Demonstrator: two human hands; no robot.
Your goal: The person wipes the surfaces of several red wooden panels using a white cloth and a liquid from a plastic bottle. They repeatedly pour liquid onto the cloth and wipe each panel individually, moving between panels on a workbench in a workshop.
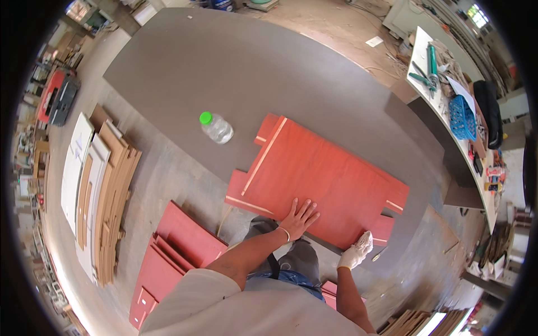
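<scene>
A stack of red wooden boards lies in front of me on a large dark table (213, 61). The top red board (325, 173) has pale strips along its left edge and near its right end. Lower red boards (240, 187) stick out from under it. My left hand (300, 218), bare and with fingers spread, lies flat on the top board near its front edge. My right hand (356, 253), in a white glove, is closed at the board's front right edge; what its fingers hold is hidden. Beside it rests a small, thin tool (379, 253).
A clear plastic bottle (217, 129) with a green cap lies on the table. More red boards (188, 235) are stacked at lower left, wooden panels (106, 196) farther left. A right-hand bench (420, 50) carries a green caulking gun (432, 64) and a blue basket (462, 117).
</scene>
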